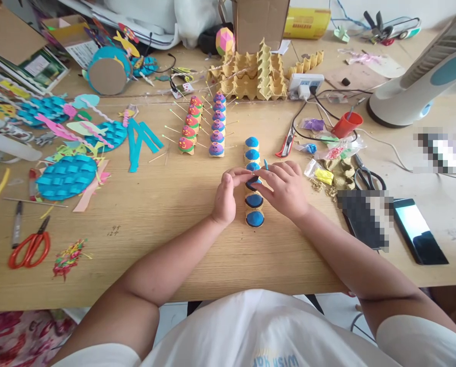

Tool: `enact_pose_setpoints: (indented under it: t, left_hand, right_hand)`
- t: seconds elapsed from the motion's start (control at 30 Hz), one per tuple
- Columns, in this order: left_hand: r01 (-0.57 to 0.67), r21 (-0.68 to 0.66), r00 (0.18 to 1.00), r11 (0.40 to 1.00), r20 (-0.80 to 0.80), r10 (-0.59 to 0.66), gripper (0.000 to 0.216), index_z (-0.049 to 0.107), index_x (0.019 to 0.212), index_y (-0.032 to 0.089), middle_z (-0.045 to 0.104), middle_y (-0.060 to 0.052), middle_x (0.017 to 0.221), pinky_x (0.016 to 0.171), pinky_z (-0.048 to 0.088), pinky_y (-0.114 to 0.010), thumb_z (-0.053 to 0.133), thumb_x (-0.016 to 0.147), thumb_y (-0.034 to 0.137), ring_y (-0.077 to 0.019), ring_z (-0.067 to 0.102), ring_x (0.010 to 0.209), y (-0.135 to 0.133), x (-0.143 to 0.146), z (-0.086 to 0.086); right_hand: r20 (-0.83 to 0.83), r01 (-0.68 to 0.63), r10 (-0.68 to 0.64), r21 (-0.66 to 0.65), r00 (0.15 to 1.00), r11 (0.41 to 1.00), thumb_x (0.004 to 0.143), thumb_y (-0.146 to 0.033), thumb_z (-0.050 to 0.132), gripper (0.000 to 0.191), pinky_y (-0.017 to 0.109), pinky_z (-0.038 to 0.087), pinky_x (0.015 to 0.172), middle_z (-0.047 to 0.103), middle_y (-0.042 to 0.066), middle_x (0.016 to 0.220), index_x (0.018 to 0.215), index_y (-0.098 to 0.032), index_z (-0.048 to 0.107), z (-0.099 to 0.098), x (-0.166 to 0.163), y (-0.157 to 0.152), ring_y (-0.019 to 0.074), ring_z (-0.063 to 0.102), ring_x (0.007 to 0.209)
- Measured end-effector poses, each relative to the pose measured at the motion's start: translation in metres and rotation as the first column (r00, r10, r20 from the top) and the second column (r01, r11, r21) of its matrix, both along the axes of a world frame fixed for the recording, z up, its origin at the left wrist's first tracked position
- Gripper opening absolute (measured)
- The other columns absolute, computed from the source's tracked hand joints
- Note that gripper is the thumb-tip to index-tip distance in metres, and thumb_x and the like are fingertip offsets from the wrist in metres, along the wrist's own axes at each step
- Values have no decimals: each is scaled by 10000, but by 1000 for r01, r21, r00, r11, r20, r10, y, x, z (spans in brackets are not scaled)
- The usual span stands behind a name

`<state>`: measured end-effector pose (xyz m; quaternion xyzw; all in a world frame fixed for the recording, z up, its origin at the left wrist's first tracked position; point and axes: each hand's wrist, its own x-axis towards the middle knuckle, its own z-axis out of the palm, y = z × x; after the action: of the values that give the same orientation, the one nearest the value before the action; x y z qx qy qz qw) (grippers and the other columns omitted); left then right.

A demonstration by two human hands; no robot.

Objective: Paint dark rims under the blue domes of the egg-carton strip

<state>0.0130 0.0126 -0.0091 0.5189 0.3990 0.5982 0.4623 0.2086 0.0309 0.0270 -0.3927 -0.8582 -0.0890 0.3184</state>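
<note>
Pinching in with the left hand (228, 196) and the right hand (285, 189) from either side, fingertips pressed together over the middle of a row of tan cardboard egg-carton cups with blue painted domes (254, 218). Each grip closed tight on something small there, with a thin blue sliver (266, 164) poking up by the right fingers. Can't tell exactly what's pinched. Wrists down on the pale wooden tabletop (182, 244), forearms angled inward. Row lying dead centre, running straight away from the body. Just past it, two more rows of bumpy painted cups (217, 136) in purple, red and green, bristling with pins. Off left, red-handled scissors (29, 250) and a woven blue paper fish (66, 177). Off right, a red plastic cup (346, 125) and a black phone (419, 232). Faint pencil scribble (115, 230) on the wood, too small to read.
</note>
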Motion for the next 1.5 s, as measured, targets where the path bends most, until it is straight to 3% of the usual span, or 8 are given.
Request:
enact_pose_setpoints:
  t: [0.23,0.47,0.73,0.97,1.13,1.33,1.5]
  left_hand:
    - [10,-5,999,1000,-53,-10,823,882,1013,301,775,-84,1247,1265,466,-514,252,1073,827,-302,660,1334,-1,-2,0]
    - [11,39,986,999,-164,-5,735,893,1093,331,797,-76,1239,1253,456,-517,311,1093,780,-304,650,1325,-2,-3,1]
    - [15,117,943,993,-331,25,716,883,1180,301,805,-73,1271,1231,453,-473,283,1138,690,-287,655,1313,-7,-6,16]
    - [24,117,960,993,-278,10,726,885,1159,316,790,-74,1298,1249,455,-491,265,1136,693,-294,639,1341,-5,-6,4]
    - [37,116,963,993,-268,-4,591,875,1233,339,788,-59,1316,1271,438,-475,395,1131,668,-284,635,1366,-6,-6,8]
    - [22,37,998,999,-60,-20,479,854,1300,367,781,-42,1382,1270,461,-472,467,1139,600,-259,657,1401,-3,-4,3]
    - [-36,-4,998,999,-45,35,383,885,1143,313,815,-67,1266,1202,527,-448,639,1073,597,-251,711,1305,-2,-1,7]
  right_hand:
    - [-186,-141,158,105,970,984,1086,-391,689,191,414,404,906,797,17,990,1248,-328,767,-18,4,12,209,687,944]
    - [-226,-98,86,-41,970,994,1072,-453,691,176,430,434,910,778,13,913,1164,-348,799,-22,6,12,217,674,902]
    - [-265,-121,140,87,954,989,1070,-397,710,116,425,441,884,791,-4,918,1144,-354,790,-21,4,11,202,672,871]
    - [-213,-121,120,6,970,993,1089,-386,657,155,424,433,808,735,13,872,1036,-347,797,-23,5,10,211,610,858]
    - [-299,-142,145,33,943,989,1074,-366,688,120,396,440,740,716,12,831,1031,-315,789,-24,3,13,197,596,785]
    - [-379,-145,105,-79,919,986,1049,-393,724,143,402,489,757,703,20,789,1002,-293,814,-23,2,14,204,614,762]
    - [-428,-156,100,-99,898,983,1050,-408,725,167,394,507,755,749,35,838,1036,-270,819,-21,3,14,200,644,758]
